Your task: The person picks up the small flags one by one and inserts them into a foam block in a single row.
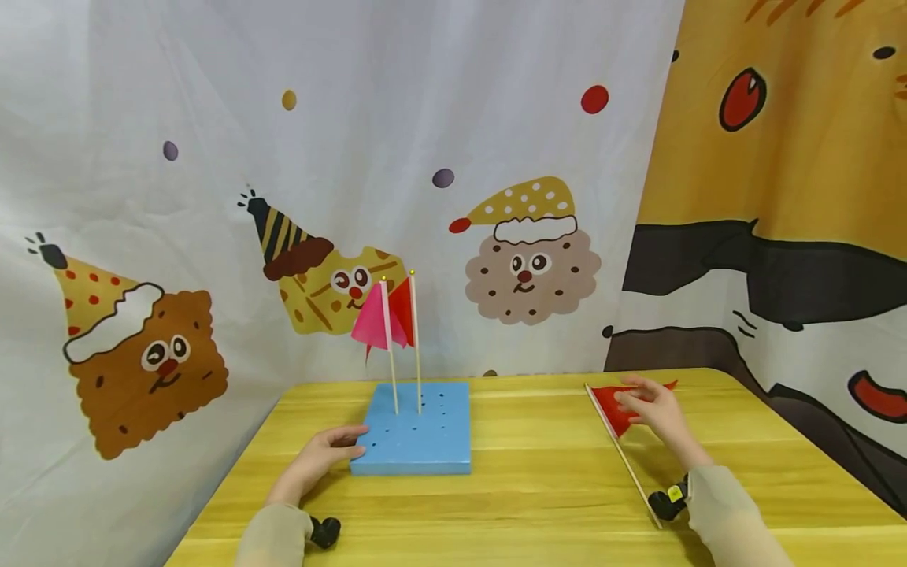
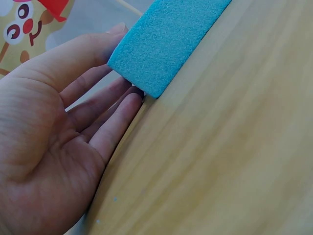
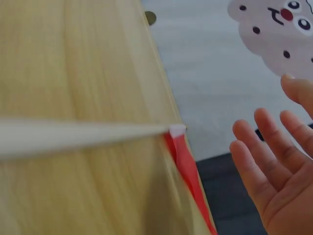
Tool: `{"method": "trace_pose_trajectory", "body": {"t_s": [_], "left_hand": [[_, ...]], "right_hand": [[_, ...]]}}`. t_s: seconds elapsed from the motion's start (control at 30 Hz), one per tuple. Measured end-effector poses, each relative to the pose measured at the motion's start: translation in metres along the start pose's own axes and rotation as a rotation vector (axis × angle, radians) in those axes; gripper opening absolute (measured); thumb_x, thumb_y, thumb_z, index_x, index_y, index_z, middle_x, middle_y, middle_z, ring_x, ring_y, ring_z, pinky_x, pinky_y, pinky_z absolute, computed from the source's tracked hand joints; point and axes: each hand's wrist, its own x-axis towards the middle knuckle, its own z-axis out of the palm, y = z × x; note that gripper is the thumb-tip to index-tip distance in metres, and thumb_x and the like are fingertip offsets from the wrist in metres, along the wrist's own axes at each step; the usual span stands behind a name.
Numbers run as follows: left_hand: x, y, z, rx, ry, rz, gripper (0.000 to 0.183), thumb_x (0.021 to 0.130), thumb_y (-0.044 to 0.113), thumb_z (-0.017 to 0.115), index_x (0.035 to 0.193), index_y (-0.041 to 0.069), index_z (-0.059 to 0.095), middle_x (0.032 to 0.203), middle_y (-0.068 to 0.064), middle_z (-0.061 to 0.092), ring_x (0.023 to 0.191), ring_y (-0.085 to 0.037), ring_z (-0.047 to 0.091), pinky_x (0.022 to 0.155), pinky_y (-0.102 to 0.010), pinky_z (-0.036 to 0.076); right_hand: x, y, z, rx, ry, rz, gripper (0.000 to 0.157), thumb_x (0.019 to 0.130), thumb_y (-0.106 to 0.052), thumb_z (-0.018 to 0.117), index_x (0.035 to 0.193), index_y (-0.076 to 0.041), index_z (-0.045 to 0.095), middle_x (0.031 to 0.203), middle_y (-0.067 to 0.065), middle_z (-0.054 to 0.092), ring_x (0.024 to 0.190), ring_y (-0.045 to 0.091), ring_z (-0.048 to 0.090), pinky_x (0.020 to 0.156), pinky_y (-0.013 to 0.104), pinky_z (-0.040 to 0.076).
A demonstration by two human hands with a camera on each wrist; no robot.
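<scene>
On the wooden table [image 1: 524,472], the head view had 1 blue block [image 1: 435,450] with 2 thin poles [image 1: 419,378] standing in it: 1 carried a pink flag [image 1: 370,323], the other a red flag [image 1: 403,303] partly tucked behind the pink. My read is that they stood up because they were poked into holes [image 1: 374,445]; I counted at least 8 spare, though they were tiny. The left hand [image 1: 326,453] had its fingertips against the block's left edge, not clenched, I'd guess to keep it from sliding. Well to the right of the block lay 1 loose red flag [image 1: 609,408] on 1 stick [image 1: 633,465]. The right hand [image 1: 659,409] hung over that cloth, fingers relaxed, gripping nothing. Behind the block, the curtain [image 1: 425,94] had 3 snack faces [image 1: 524,272] in hats, pure decoration imo.

Left wrist view: same hand, fingers fairly straight at the block's corner, more of a steadying touch than a grab.

Right wrist view: all 5 digits were spread and empty, so yeah, totally released. The red cloth ran off the stick's tip near the table's edge. The block didn't show there.
</scene>
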Motion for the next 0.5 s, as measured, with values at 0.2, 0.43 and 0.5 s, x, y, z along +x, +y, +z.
{"method": "trace_pose_trajectory", "body": {"t_s": [0.2, 0.43, 0.5], "left_hand": [[0.002, -0.001, 0.000, -0.004, 0.010, 0.010, 0.048, 0.078, 0.031, 0.066, 0.123, 0.017, 0.054, 0.125, -0.007, 0.049, 0.110, -0.025, 0.047, 0.090, -0.042, 0.039], [0.001, -0.002, 0.000, -0.002, -0.001, 0.000, 0.049, 0.078, 0.031, 0.066, 0.123, 0.018, 0.053, 0.127, -0.005, 0.048, 0.111, -0.024, 0.047, 0.091, -0.042, 0.038], [0.001, -0.002, 0.000, -0.001, 0.000, 0.001, 0.049, 0.078, 0.032, 0.066, 0.124, 0.018, 0.053, 0.127, -0.005, 0.048, 0.110, -0.024, 0.047, 0.091, -0.042, 0.038]], "right_hand": [[-0.008, -0.016, -0.008, -0.081, -0.053, 0.092, 0.041, 0.083, -0.028, 0.062, 0.110, 0.003, 0.053, 0.095, 0.014, 0.063, 0.080, 0.031, 0.062, 0.064, 0.045, 0.051], [-0.013, -0.011, -0.010, -0.104, -0.171, 0.288, 0.046, 0.079, -0.030, 0.065, 0.106, 0.007, 0.056, 0.092, 0.018, 0.061, 0.072, 0.028, 0.061, 0.062, 0.037, 0.052], [-0.016, -0.009, -0.008, -0.120, -0.194, 0.339, 0.047, 0.078, -0.029, 0.067, 0.105, 0.008, 0.056, 0.087, 0.017, 0.061, 0.069, 0.025, 0.060, 0.061, 0.036, 0.052]]}}
